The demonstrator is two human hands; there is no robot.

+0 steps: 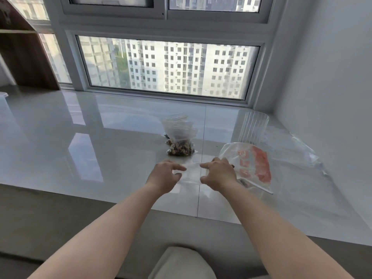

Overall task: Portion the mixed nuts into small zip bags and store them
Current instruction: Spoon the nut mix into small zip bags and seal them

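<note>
Two hands' fingers, left (165, 175) and right (218, 173), pinching one clear, flat, empty zip bag (191, 178).

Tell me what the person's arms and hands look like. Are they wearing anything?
Both arms are bare right up to the bottom edge of the picture: no sleeves show. The left hand and the right hand wear no gloves. No ring, watch or bracelet shows on the fingers or wrists. There are no markings or cables anywhere on them.
</note>
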